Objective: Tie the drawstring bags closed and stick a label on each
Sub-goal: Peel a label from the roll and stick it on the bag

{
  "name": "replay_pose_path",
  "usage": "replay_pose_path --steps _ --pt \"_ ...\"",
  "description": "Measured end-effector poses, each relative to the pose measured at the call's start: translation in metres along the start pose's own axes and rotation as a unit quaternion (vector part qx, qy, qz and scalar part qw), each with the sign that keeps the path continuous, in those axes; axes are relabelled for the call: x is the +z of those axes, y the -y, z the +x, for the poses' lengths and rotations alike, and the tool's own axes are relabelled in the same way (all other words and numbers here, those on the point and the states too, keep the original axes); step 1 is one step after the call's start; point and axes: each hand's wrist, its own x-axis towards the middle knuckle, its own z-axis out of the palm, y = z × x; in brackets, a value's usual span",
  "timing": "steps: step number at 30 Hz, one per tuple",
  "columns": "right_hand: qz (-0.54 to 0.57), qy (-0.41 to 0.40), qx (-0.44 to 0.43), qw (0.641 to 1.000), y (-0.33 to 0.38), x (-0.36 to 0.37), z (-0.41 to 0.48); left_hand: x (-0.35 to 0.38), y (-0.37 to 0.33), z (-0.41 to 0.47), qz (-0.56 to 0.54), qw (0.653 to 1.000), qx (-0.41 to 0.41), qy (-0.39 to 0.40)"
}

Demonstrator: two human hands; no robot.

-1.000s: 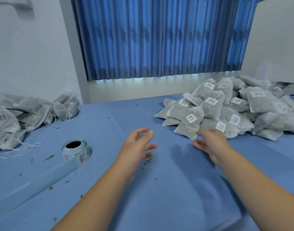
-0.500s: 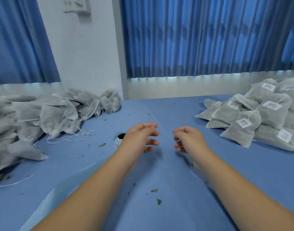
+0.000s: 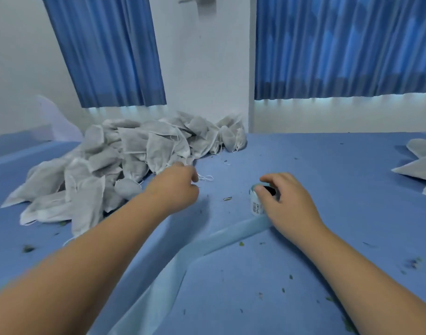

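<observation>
Maybe the left hand (image 3: 175, 187), fingers curled by a string (image 3: 205, 177), will tangle the bags (image 3: 125, 160) on the left. The right hand (image 3: 288, 204) wraps its fingers round the label roll (image 3: 256, 204), which could slip.

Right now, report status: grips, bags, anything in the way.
Status: left grip at bag pile, hold unclear; right grip curled on label roll; backing strip trails toward me, nothing blocking.

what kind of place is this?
Probably a hand-packing workroom: a heap of grey fabric drawstring bags on a blue cloth-covered table, plus a roll of white printed labels held by the right hand.
</observation>
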Motion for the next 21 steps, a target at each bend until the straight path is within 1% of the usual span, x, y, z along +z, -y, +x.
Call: replay_pose_path --steps 1,2,3,4,6,9,12,17,19,21 --pt "0.011 0.003 0.005 1.000 -0.002 -0.001 -0.001 0.003 0.011 0.003 0.114 0.993 -0.002 0.027" --pt "0.022 0.002 0.009 1.000 -0.003 -0.004 -0.001 0.005 0.020 0.005 0.209 0.977 -0.009 0.047" --pt "0.031 0.003 0.014 0.999 -0.004 -0.005 -0.001 0.008 0.028 0.008 0.282 0.957 -0.019 0.062" --pt "0.039 0.004 0.017 0.999 -0.005 -0.007 -0.001 0.011 0.034 0.010 0.328 0.941 -0.033 0.074" --pt "0.044 0.006 0.019 0.999 -0.004 -0.006 0.000 0.016 0.045 0.013 0.369 0.922 -0.067 0.096" --pt "0.026 0.015 0.015 0.999 -0.004 -0.003 0.000 0.024 0.057 0.015 0.400 0.905 -0.105 0.099" --pt "0.031 0.015 0.018 0.999 -0.005 -0.003 -0.001 0.029 0.061 0.013 0.402 0.906 -0.118 0.055" --pt "0.045 0.019 0.024 0.999 -0.006 -0.005 -0.003 0.028 0.066 0.012 0.356 0.928 -0.111 0.005" --pt "0.045 0.024 0.022 0.998 -0.005 -0.005 -0.004 0.024 0.067 0.013 0.322 0.941 -0.099 -0.020" --pt "0.045 0.025 0.025 0.998 -0.005 -0.005 -0.004 0.018 0.063 0.016 0.262 0.959 -0.091 -0.059"
